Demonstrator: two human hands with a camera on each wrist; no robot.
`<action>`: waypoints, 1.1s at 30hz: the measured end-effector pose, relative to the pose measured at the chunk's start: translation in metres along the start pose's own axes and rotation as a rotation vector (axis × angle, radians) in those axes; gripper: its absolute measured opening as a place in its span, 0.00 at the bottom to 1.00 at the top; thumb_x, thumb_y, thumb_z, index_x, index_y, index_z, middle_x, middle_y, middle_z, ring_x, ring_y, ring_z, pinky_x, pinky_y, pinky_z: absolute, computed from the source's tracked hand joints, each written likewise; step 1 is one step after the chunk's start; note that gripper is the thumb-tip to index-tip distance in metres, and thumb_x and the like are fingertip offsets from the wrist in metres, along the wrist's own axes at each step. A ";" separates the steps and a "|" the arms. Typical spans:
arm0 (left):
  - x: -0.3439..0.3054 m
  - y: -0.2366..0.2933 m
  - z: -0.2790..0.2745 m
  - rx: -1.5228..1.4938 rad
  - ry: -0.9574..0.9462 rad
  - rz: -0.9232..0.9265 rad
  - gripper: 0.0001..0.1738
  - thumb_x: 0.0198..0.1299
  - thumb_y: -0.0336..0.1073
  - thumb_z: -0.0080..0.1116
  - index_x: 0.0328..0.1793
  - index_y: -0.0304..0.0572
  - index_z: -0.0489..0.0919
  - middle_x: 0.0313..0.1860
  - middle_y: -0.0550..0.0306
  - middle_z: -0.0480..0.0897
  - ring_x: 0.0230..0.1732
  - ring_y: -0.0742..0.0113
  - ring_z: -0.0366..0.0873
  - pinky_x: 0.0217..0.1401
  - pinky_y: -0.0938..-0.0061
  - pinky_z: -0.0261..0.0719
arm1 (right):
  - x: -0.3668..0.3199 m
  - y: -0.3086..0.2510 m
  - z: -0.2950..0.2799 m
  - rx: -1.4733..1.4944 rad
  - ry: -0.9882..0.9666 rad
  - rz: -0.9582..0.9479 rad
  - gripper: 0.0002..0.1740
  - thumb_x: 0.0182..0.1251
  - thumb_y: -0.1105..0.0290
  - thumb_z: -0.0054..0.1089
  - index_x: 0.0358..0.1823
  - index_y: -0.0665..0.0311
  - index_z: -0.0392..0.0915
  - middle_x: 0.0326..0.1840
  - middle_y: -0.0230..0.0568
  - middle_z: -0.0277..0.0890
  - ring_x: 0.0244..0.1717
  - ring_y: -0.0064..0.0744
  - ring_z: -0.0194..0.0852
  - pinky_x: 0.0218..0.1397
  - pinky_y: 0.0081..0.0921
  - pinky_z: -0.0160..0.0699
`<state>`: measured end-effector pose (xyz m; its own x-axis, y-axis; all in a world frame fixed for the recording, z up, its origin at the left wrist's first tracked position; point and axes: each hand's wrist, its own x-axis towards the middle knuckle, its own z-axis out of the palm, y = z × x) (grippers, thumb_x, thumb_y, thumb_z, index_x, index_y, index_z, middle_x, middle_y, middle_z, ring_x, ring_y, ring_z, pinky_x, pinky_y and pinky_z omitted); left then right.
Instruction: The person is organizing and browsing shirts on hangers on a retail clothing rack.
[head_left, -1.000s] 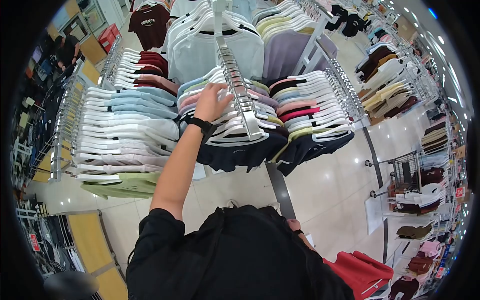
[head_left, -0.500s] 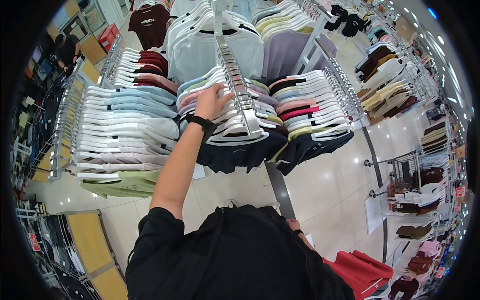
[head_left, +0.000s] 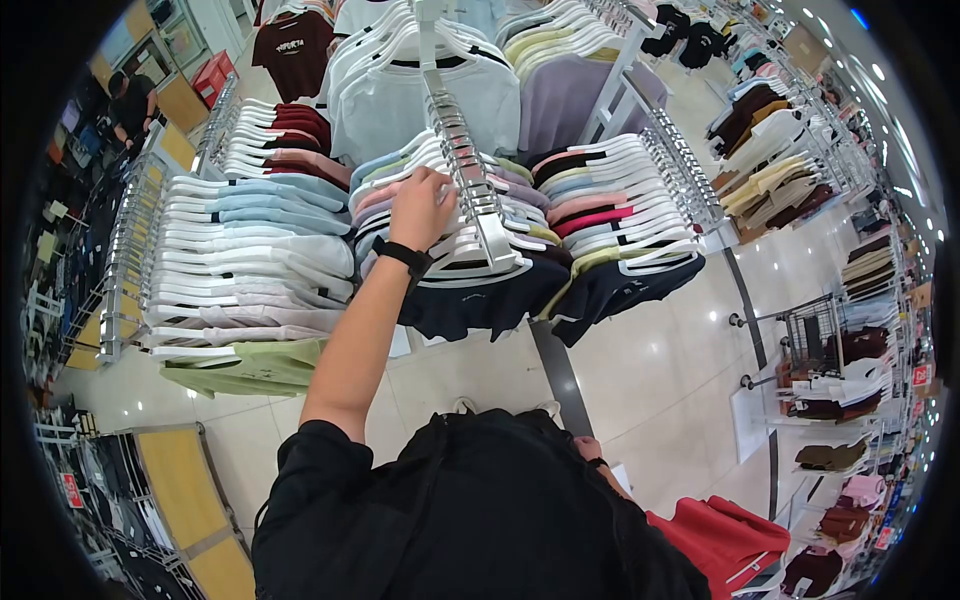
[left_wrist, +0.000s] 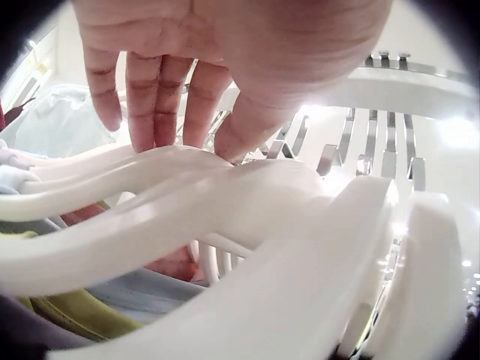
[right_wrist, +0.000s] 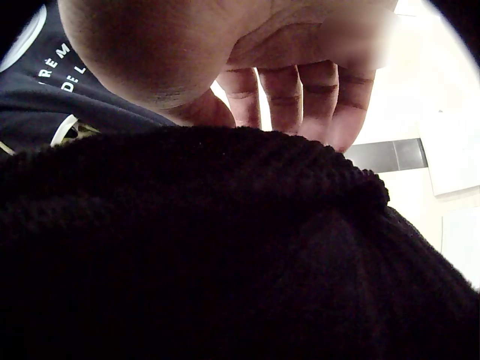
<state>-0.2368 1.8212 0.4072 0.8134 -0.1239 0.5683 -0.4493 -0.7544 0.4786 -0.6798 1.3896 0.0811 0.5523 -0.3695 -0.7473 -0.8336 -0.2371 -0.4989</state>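
My left hand reaches to the middle rail of the clothes rack, its fingers bent over white hangers. Close up in the left wrist view, thumb and fingertips pinch the top of a white hanger, other hangers crowding around it. Coloured T-shirts hang below, with a dark navy T-shirt at the near end. My right hand hangs low beside my body, holding nothing that shows. In the right wrist view its fingers droop loosely behind dark ribbed fabric, which covers the fingertips.
Light blue and white shirts hang on the left rail, mixed colours on the right one. A metal rail end juts toward me. A red shirt is at lower right, a wire cart beyond. Another person stands far left.
The left hand's fingers have drawn in a little and bend more over the hangers. The view has shifted slightly; the right hand stays low beside the body.
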 end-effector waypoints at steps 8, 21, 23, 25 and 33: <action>-0.007 0.007 0.007 -0.117 -0.012 -0.105 0.14 0.65 0.37 0.69 0.52 0.39 0.87 0.46 0.47 0.84 0.50 0.43 0.84 0.55 0.55 0.83 | -0.004 -0.003 -0.001 -0.024 0.010 -0.009 0.13 0.75 0.66 0.61 0.52 0.65 0.85 0.32 0.39 0.85 0.25 0.29 0.83 0.25 0.28 0.80; -0.008 0.023 0.003 -0.031 -0.085 -0.245 0.14 0.69 0.42 0.66 0.52 0.40 0.86 0.47 0.45 0.86 0.50 0.41 0.85 0.52 0.53 0.83 | 0.003 0.001 0.003 -0.005 0.006 0.012 0.13 0.75 0.66 0.61 0.52 0.66 0.85 0.32 0.39 0.84 0.24 0.28 0.81 0.25 0.28 0.80; -0.015 0.022 0.003 -0.056 -0.132 -0.281 0.16 0.74 0.44 0.61 0.57 0.41 0.87 0.51 0.44 0.87 0.50 0.38 0.85 0.51 0.51 0.83 | 0.006 -0.001 0.005 -0.006 0.000 0.010 0.12 0.75 0.67 0.61 0.52 0.66 0.85 0.31 0.39 0.84 0.24 0.28 0.81 0.25 0.28 0.80; -0.018 0.018 0.004 -0.061 -0.085 -0.223 0.16 0.74 0.43 0.61 0.56 0.41 0.87 0.51 0.44 0.87 0.48 0.38 0.85 0.51 0.51 0.83 | 0.008 -0.006 0.005 -0.005 0.002 0.005 0.12 0.75 0.67 0.61 0.51 0.66 0.85 0.31 0.38 0.84 0.24 0.28 0.81 0.25 0.28 0.79; -0.012 0.023 -0.002 -0.115 -0.112 -0.156 0.19 0.69 0.41 0.65 0.62 0.42 0.86 0.53 0.45 0.87 0.46 0.41 0.86 0.52 0.54 0.83 | 0.005 -0.009 0.009 -0.022 0.060 0.049 0.15 0.69 0.60 0.70 0.48 0.64 0.92 0.42 0.46 0.92 0.47 0.37 0.91 0.54 0.34 0.87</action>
<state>-0.2577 1.8068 0.4131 0.9095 -0.0868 0.4066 -0.3485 -0.6925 0.6316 -0.6695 1.3982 0.0783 0.5096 -0.4344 -0.7428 -0.8602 -0.2364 -0.4519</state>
